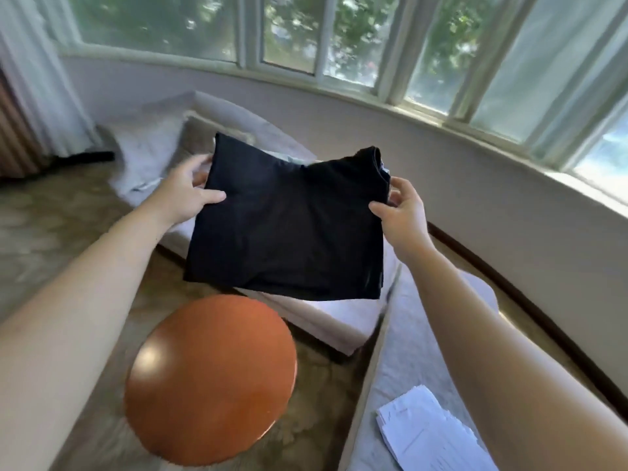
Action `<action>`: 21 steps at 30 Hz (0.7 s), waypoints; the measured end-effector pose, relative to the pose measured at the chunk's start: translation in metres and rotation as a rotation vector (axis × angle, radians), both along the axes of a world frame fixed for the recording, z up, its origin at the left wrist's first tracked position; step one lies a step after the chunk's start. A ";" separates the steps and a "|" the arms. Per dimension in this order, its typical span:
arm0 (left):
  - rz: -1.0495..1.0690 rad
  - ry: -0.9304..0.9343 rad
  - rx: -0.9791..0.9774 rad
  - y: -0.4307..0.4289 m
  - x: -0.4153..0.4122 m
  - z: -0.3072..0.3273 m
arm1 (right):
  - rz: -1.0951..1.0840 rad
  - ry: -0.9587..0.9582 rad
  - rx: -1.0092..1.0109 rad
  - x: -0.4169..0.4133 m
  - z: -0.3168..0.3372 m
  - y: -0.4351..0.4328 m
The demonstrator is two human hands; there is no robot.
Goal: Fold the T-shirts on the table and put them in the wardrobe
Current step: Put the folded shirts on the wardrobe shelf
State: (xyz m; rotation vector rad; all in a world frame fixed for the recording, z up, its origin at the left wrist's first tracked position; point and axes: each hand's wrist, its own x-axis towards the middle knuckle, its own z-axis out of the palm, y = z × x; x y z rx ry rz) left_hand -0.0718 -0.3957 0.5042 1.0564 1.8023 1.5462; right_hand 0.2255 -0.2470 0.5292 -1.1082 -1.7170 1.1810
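Black T-shirt (289, 226), folded into a flat square, is up in the air in front of me. Its bottom edge hangs free over the pale sofa (328, 322), just past the far rim of the round orange table (210, 379), and touches neither. My left hand (185, 195) pinches its left edge and my right hand (402, 214) pinches its right edge, thumbs on the front and fingers curled behind, with both arms stretched out.
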 end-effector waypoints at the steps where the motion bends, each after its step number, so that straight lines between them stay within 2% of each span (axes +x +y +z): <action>1: 0.050 -0.010 0.021 -0.034 -0.016 0.005 | 0.054 0.007 0.011 -0.026 0.005 -0.019; 6: 0.330 0.015 0.073 -0.239 -0.079 0.031 | 0.352 0.040 0.053 -0.156 0.022 -0.148; 11: 0.648 0.068 0.033 -0.494 -0.114 0.055 | 0.682 0.124 0.050 -0.281 0.029 -0.337; 16: 1.007 0.125 -0.036 -0.736 -0.071 0.089 | 1.067 0.211 -0.013 -0.364 0.033 -0.567; 21: 1.413 0.120 -0.068 -0.942 0.014 0.097 | 1.458 0.234 -0.087 -0.401 0.042 -0.796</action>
